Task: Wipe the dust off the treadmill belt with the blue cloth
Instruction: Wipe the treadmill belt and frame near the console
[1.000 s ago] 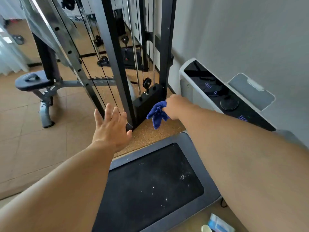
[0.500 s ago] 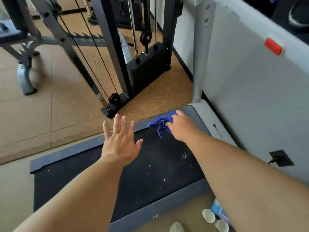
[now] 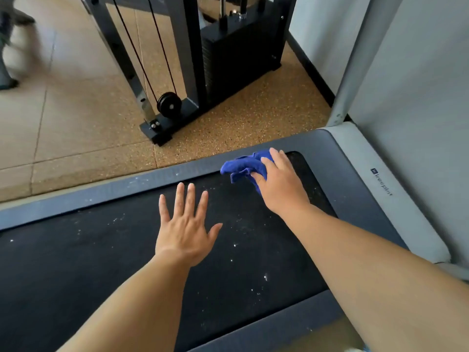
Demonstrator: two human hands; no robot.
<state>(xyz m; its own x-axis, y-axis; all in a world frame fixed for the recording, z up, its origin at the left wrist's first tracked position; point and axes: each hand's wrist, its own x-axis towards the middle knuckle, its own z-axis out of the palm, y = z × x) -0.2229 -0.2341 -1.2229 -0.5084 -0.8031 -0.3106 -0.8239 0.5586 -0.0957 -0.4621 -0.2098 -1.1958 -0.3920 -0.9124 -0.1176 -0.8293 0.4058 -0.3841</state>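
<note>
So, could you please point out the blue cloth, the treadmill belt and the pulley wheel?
blue cloth [image 3: 241, 167]: head view, bunched fabric left of the fingers.
treadmill belt [image 3: 101, 250]: head view, bare dusty black surface.
pulley wheel [image 3: 169, 104]: head view, wheel's face.

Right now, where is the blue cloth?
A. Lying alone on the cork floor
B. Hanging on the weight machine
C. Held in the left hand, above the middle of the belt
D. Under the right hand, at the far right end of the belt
D: the cloth is bunched under the right hand at the far right end of the belt, while the left hand is open and holds nothing.
</note>
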